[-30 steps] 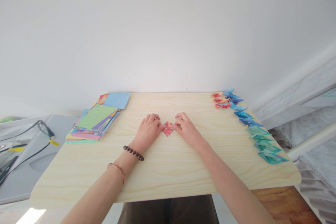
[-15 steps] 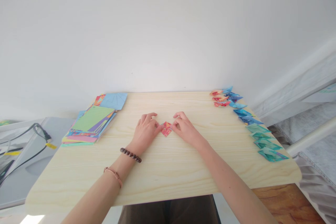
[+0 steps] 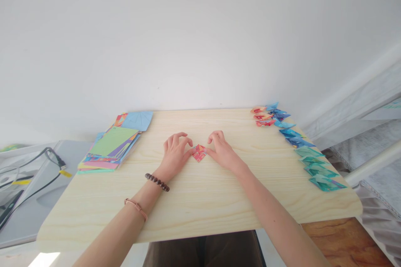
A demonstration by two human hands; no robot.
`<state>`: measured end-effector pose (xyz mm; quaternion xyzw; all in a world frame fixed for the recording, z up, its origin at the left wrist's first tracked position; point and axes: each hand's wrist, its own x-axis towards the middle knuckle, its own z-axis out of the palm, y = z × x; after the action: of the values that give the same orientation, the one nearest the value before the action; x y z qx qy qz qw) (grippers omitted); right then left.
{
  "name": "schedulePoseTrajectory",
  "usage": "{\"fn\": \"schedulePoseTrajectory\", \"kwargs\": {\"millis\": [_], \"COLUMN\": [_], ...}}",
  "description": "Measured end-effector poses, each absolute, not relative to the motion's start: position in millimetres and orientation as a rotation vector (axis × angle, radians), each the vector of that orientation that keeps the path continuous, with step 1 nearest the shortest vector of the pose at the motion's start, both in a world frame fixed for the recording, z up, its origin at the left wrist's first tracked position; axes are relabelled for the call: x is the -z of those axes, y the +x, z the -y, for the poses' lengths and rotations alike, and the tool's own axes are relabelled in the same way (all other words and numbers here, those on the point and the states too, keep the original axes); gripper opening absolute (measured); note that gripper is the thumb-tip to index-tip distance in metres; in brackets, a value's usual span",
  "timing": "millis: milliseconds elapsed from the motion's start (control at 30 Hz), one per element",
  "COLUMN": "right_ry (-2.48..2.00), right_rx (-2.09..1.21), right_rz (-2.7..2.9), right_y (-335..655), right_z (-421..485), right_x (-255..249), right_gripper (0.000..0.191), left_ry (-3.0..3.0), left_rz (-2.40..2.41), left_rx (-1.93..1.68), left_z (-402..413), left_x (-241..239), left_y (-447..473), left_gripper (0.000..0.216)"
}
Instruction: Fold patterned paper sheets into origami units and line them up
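A small folded red and pink origami paper (image 3: 199,154), shaped like a diamond, is in the middle of the wooden table. The thumb of my left hand (image 3: 176,150) is at its left corner, with the other fingers curled above. On the opposite side, my right hand (image 3: 223,150) has its thumb at the right corner and its index finger bent over. Both hands hold the paper by these corners, low over the tabletop. The undersides of the fingers are hidden. A dark beaded bracelet (image 3: 157,182) and a copper-coloured bangle (image 3: 135,208) are on my left wrist.
A stack of coloured papers (image 3: 111,142) lies at the table's left, a blue creased sheet (image 3: 138,120) behind it. Along the right edge run folded pieces in red (image 3: 265,123), blue (image 3: 291,133) and green (image 3: 326,183). Cables (image 3: 46,183) lie left of the wooden table (image 3: 188,212).
My index fingers have lifted slightly away from the thumbs, and more of the paper's upper side shows. My hands remain at its two corners. The view has shifted a little.
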<state>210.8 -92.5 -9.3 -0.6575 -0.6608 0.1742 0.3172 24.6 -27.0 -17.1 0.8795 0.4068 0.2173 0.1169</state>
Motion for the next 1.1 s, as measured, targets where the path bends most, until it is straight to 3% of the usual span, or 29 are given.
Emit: {"fn": "schedulePoseTrajectory", "kwargs": {"millis": [167, 667, 1100], "right_ry": [-1.658, -1.653, -1.57], "right_rx": [-0.42, -0.328, -0.478], "right_rz": [1.811, 1.852, 1.855], "right_y": [210.7, 208.3, 217.6], "right_z": [94.4, 95.0, 92.0], "right_x": [16.1, 18.5, 21.3], "right_gripper": [0.007, 0.01, 0.01], "left_ry": [2.597, 2.439, 2.521], "left_rz": [-1.041, -1.159, -1.0], "left_rx": [-0.619, -0.54, -0.527], "left_z": [26.4, 24.1, 23.6], "left_x": [14.2, 15.0, 11.9], "left_y": [24.7, 31.3, 26.4], "left_gripper": [0.015, 0.022, 0.025]}}
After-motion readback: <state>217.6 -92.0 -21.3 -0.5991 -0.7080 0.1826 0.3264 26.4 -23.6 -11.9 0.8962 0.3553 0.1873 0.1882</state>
